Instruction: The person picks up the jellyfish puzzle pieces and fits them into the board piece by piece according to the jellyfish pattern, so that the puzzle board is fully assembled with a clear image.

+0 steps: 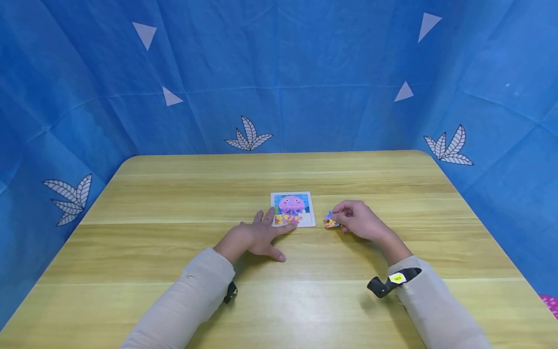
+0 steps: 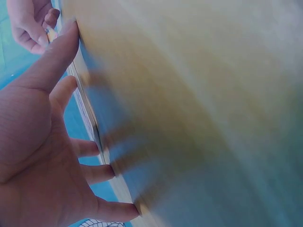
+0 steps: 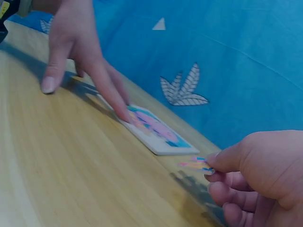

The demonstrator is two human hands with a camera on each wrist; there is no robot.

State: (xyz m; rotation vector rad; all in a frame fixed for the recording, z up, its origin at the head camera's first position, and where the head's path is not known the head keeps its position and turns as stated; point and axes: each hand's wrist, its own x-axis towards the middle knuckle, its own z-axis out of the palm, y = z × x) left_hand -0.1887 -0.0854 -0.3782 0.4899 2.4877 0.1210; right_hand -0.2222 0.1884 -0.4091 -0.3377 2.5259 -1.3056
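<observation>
A small white-framed jigsaw puzzle [image 1: 293, 203] with a pink jellyfish picture lies on the table; its lower right corner shows bare white backing. My left hand [image 1: 264, 236] rests at the puzzle's lower left with fingers spread, the index fingertip on its lower edge. In the left wrist view the fingers [image 2: 97, 173] of that hand are straight. Just right of the frame, my right hand [image 1: 358, 220] pinches a colourful puzzle piece [image 1: 330, 220] between thumb and fingers. In the right wrist view that piece [image 3: 195, 164] is held slightly above the table, apart from the frame.
The wood-patterned table [image 1: 279, 300] extends on all sides of the puzzle. A blue cloth [image 1: 305, 58] with white triangles and leaf drawings hangs behind and beside it. A black strap [image 1: 394, 282] sits on the right sleeve.
</observation>
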